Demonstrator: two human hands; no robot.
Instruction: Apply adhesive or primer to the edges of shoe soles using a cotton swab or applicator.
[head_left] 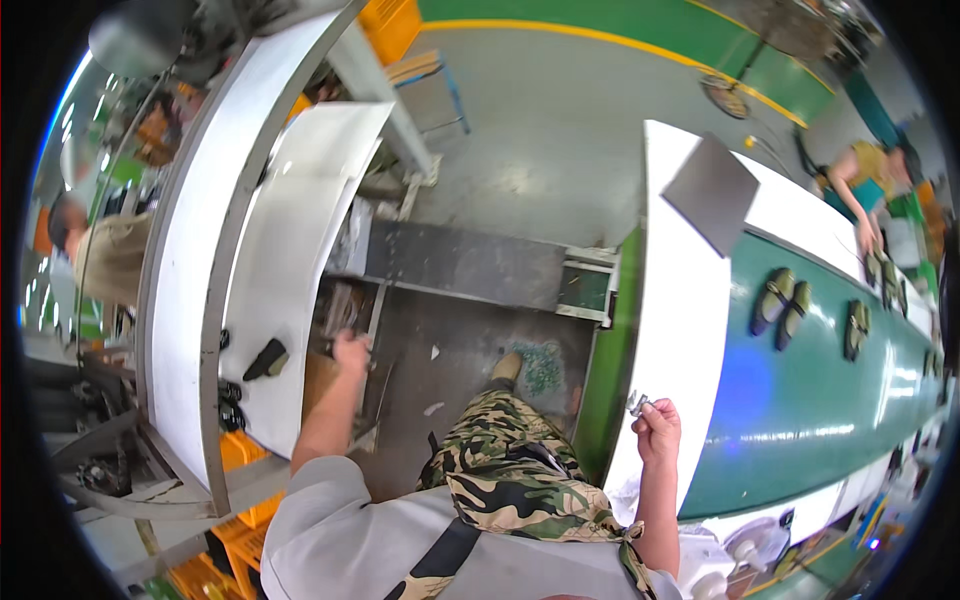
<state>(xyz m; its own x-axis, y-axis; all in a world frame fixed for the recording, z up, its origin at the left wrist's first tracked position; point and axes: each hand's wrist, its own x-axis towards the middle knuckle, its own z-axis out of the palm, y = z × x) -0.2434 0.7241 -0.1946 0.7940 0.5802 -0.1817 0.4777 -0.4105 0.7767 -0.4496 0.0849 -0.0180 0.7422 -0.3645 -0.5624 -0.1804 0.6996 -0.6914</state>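
Note:
My right hand (657, 430) is raised over the white edge (690, 330) of the workbench on the right, its fingers pinched on a small shiny silvery piece (637, 403) whose kind I cannot make out. My left hand (352, 352) reaches out to the left, beside an open compartment (340, 305) below the white shelf. Its fingers are blurred, and whether they hold anything is unclear. A dark shoe (267, 360) lies on the white shelf (285, 220), left of that hand. On the green conveyor belt (800, 400) stands a pair of olive and dark shoes (780, 308).
More shoes (857, 330) sit farther along the belt, where a co-worker (865, 185) handles some. A dark flat board (712, 195) lies on the bench's far end. Another person (110, 250) is behind the left rack. A low grey ledge (460, 262) crosses ahead; green bits (540, 370) litter the floor.

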